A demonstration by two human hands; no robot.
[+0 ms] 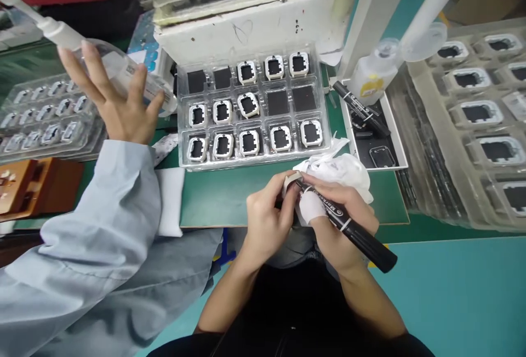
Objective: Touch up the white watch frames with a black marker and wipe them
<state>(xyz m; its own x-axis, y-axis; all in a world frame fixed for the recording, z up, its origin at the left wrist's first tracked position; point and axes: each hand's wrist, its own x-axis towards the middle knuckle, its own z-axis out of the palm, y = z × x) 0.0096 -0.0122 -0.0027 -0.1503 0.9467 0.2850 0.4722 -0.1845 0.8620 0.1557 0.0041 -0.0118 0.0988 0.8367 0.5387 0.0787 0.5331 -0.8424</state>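
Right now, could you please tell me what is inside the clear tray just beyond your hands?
The tray holds eleven pale frames in its pockets; black floor shows in the other four. Whatever lies beneath the frames' rims is covered.

The green table (222, 198) carries a clear compartmented tray (255, 163) in the middle, a folded white cloth (170, 200) nearer and left, crumpled white material (345, 173) and a shallow white box (400, 154) right, and brown blocks (57, 187) and stacked clear trays (90, 143) farther left.

The held marker (358, 234) is black, white-lettered; the held frame (291, 178) cream, the counter (217, 198) green, a co-worker's sleeve (107, 198) pale blue.
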